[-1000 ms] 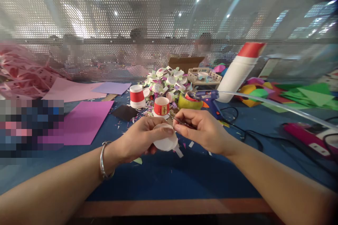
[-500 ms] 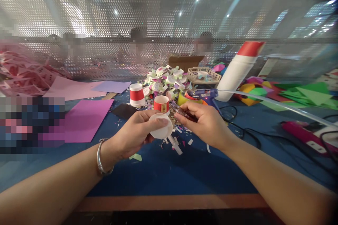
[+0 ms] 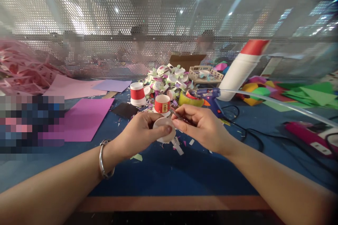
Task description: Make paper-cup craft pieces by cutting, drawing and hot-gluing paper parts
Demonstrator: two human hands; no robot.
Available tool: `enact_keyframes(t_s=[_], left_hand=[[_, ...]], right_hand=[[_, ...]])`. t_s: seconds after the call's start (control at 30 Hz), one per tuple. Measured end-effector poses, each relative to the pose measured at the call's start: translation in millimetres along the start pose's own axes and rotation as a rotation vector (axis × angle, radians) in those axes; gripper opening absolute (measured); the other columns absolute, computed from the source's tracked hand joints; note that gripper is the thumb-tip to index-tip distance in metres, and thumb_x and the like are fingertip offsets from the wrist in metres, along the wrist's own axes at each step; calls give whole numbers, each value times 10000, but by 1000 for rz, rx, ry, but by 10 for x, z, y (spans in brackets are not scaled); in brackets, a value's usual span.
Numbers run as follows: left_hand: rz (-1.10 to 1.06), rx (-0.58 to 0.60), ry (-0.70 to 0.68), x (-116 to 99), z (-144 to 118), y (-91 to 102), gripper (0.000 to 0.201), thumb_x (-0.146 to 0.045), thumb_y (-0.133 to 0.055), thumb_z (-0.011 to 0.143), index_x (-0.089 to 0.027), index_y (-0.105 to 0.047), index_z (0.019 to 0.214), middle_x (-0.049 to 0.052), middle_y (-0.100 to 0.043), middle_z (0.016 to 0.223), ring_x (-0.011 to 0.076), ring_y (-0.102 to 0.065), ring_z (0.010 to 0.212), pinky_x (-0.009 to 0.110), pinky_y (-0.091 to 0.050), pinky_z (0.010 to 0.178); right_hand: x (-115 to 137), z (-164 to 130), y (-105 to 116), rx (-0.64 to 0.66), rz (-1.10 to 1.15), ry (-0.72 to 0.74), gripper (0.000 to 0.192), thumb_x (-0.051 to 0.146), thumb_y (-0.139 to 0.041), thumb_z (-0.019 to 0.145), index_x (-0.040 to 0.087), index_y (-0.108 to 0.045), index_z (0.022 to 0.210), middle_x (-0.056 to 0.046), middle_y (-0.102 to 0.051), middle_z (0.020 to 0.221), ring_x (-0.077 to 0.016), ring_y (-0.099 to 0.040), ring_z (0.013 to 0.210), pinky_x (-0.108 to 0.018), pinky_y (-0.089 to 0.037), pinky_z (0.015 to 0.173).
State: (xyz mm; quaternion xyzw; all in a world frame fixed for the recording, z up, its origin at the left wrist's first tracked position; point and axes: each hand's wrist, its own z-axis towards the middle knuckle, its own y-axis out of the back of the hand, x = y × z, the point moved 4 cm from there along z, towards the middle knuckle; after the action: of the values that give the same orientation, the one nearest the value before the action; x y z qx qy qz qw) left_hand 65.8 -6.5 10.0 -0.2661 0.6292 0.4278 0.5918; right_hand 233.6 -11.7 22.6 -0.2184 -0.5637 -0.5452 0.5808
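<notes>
My left hand (image 3: 144,135) pinches a round white paper piece (image 3: 167,136), like a cut-off cup bottom, with the thumb flat on its face. A slim dark metal tool, apparently scissors (image 3: 182,116), is gripped in my right hand (image 3: 204,126); its handles are mostly hidden by the fingers. Its tip is just above and right of the disc's upper edge. Behind the disc stands a short red-and-white paper cup (image 3: 162,104) with its rim cut low. Left of that, a second red-and-white cup (image 3: 137,94) is upside down.
Cut cup pieces are heaped (image 3: 169,77) behind the cups, with paper scraps around. A blue glue gun (image 3: 207,94) and leaning cup stack (image 3: 237,72) are at right, near cables and a pink power strip (image 3: 306,135). Purple paper (image 3: 88,119) and a black piece (image 3: 126,110) lie left.
Both hands have moved slightly; the disc is a little lower and further right. The right hand has come closer, bringing the scissors' tip near the disc's edge.
</notes>
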Motion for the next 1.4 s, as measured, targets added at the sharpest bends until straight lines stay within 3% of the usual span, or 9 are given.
enact_keyframes(t_s=[0.3, 0.5, 0.6, 0.7, 0.83, 1.0, 1.17, 1.4], left_hand=[[56, -11, -32, -46, -9, -7, 126, -249, -665, 807, -135, -667, 754, 9, -611, 711, 124, -528, 650, 260, -386, 604], [-98, 38, 45, -29, 3, -34, 201, -278, -663, 803, -138, -632, 662, 9, -566, 662, 108, -463, 609, 255, -338, 574], [-73, 26, 83, 16, 4, -21, 287, -307, -661, 817, -154, -555, 598, -23, -455, 584, 84, -349, 535, 254, -246, 503], [-33, 53, 95, 34, -6, -20, 343, -342, -628, 866, -160, -524, 595, -30, -429, 570, 76, -341, 513, 240, -245, 474], [-48, 106, 101, 3, -21, -45, 262, -333, -591, 909, -148, -600, 724, -13, -528, 640, 72, -462, 506, 197, -331, 441], [-339, 157, 109, -64, -22, -87, 145, -281, -619, 916, -152, -590, 977, 54, -671, 865, 162, -696, 724, 209, -520, 533], [-536, 235, 95, -95, -24, -87, 212, -174, -698, 850, -162, -599, 1038, 60, -644, 984, 200, -692, 936, 245, -590, 709], [-640, 314, 84, -85, -40, -43, 304, -208, -742, 840, -212, -635, 1124, 62, -654, 1021, 179, -655, 927, 275, -591, 778]], right_hand=[[-31, 7, 6, -29, 3, 10, 115, 253, -626, 900, 165, -585, 838, 25, -499, 713, -91, -403, 615, -247, -345, 552], [-9, -15, 36, -74, -5, 9, 151, 314, -643, 914, 174, -604, 875, -5, -560, 792, -114, -489, 698, -248, -411, 614], [11, -22, 26, -64, -24, 12, 172, 341, -653, 913, 176, -621, 878, -10, -572, 805, -121, -508, 714, -245, -425, 619], [17, -26, 8, -54, -49, 18, 172, 337, -647, 915, 173, -624, 868, -11, -572, 794, -123, -516, 699, -245, -433, 604], [24, -45, 8, -94, -139, 33, 162, 319, -648, 908, 163, -633, 869, -21, -602, 791, -124, -528, 675, -249, -439, 586], [40, -71, 36, -171, -210, 70, 181, 345, -656, 908, 164, -645, 916, -31, -646, 799, -131, -555, 669, -254, -454, 588], [30, -73, 75, -189, -175, 88, 195, 368, -654, 919, 173, -646, 915, -24, -639, 778, -135, -551, 667, -260, -449, 587], [10, -72, 90, -163, -24, 60, 230, 405, -705, 887, 183, -644, 899, -16, -621, 783, -134, -562, 655, -261, -447, 562]])
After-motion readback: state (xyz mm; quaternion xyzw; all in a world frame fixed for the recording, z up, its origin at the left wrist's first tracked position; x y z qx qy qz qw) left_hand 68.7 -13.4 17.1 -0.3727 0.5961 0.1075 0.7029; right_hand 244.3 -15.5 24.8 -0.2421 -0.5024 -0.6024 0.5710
